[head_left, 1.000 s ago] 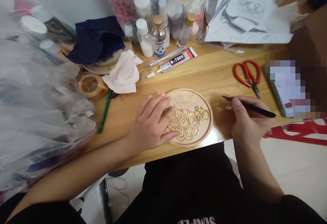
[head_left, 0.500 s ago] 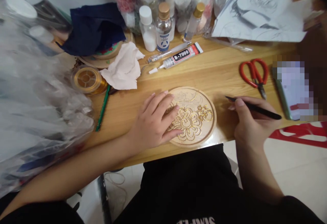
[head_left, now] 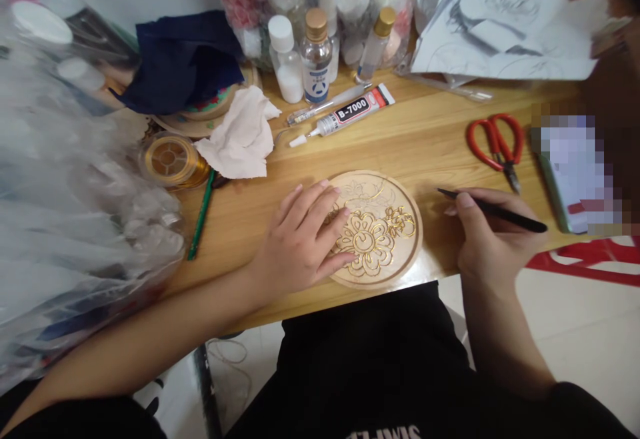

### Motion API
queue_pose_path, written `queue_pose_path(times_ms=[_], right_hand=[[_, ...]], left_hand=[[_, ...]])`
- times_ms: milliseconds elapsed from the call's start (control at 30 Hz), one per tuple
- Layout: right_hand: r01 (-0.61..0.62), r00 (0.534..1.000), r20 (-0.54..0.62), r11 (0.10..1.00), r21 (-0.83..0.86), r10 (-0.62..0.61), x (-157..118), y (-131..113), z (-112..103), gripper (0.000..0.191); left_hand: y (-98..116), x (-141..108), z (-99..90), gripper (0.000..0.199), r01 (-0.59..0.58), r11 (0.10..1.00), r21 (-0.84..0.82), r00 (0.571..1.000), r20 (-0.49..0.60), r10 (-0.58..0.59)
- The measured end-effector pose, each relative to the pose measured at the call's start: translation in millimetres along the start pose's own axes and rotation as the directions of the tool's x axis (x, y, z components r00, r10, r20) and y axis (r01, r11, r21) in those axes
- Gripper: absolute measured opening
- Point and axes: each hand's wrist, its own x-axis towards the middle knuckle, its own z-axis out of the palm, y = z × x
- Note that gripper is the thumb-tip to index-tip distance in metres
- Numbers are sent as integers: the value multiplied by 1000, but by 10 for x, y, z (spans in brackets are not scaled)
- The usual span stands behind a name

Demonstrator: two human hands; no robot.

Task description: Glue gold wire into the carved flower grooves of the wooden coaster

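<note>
A round wooden plaque lies at the table's front edge. Gold wire forms a flower and smaller curls on its face, and thin drawn lines show near the top. My left hand rests flat with fingers spread over the plaque's left side, hiding part of the pattern. To the right of the plaque, my right hand is closed around black tweezers. Their tip points left and is apart from the plaque.
Red-handled pliers and a phone lie at the right. Behind the plaque are a glue tube and several bottles. A wire spool, crumpled tissue and green pencil sit left, beside plastic bags.
The view has shifted very slightly. Both hands, the tweezers and the plaque keep the same positions relative to each other.
</note>
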Motion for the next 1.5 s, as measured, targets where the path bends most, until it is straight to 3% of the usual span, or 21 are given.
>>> queue_pose_path(times_ms=[167,367,600,933,1200,1400,1500], right_hand=[[-3,1000,11,1000,18,2,3,2,-2,7],[0,1000,6,1000,8,0,2,-10,1,7],[2,1000,18,1000,-12,-1,1,-21,-8,9],[-12,1000,11,999,-45,12,2,-37,1,10],[3,1000,26,999,-43,-2,0,-28,-7,9],[-4,1000,23,1000,-24,5,-1,-5,-2,10],[-12,1000,28,999,-41,13,-1,-6,-3,11]], left_hand=[[-8,-26,43,50,42,999,-19,998,-37,-43],[-9,-26,69,59,39,993,-109,998,50,-34],[-13,-3,42,62,38,994,-99,992,123,-26],[-6,19,23,66,52,994,-98,986,164,-35],[-12,-11,58,67,68,988,-136,988,147,-48],[-67,-20,64,87,150,965,-213,988,-1,-153],[-94,-27,50,84,154,960,-234,987,-7,-161]])
